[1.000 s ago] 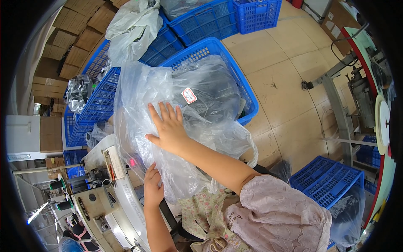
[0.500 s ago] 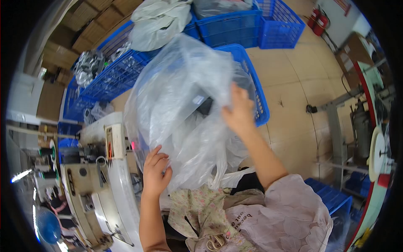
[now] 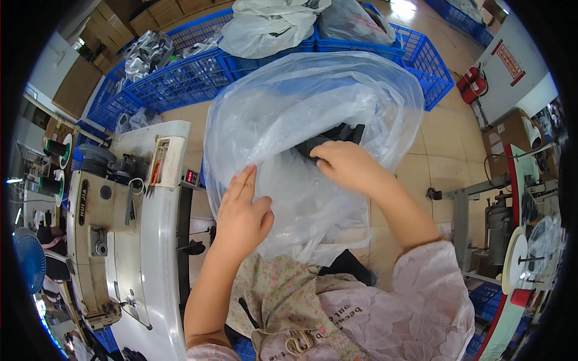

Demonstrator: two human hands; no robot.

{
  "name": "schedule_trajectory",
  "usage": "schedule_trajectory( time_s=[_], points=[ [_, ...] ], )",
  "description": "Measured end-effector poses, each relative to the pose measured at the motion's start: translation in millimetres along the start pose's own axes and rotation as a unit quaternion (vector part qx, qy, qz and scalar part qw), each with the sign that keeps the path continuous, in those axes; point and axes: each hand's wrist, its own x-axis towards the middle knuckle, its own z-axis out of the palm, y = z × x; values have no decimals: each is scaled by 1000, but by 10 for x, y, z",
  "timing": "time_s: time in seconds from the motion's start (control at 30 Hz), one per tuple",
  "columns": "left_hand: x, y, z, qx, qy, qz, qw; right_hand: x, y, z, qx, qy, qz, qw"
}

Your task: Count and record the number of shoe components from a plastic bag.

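Note:
A large clear plastic bag is spread wide before me, its mouth opened toward the far side. Inside lie black pieces that look like fabric; their exact kind cannot be made out. My right hand reaches into the bag's mouth from the right, fingers curled on the near edge of the black pieces. On the left, my left hand rests against the bag's near-left side, fingers stretched out and thumb apart. The bag covers most of the blue crate beneath it.
A sewing machine stands on a white table at my left. Blue crates line the far side, one topped by a white bag. At right are a metal stand and red fire extinguishers.
The bag's mouth has been opened wider and its raised edge lowered. My right hand has gone from the bag's rim to the black pieces inside. The whole view has shifted.

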Motion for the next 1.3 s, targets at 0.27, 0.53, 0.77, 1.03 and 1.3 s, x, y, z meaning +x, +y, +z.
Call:
schedule_trajectory(
  time_s=[0.27,0.53,0.77,1.03,1.3],
  points=[
    [223,107,-4,-37,-24,11,999,-235,131,529,-26,-386,1,922],
    [996,-9,467,393,-178,9,902,-365,196,508,25,-377,-28,926],
    [1013,-195,543,471,-10,28,882,279,872,543,-3,-77,150,986],
    [780,118,595,41,-303,30,952,772,1580,884,212,-149,263,929],
    [752,252,429,118,-257,33,959,991,1859,1066,102,-363,272,885]
  ],
)
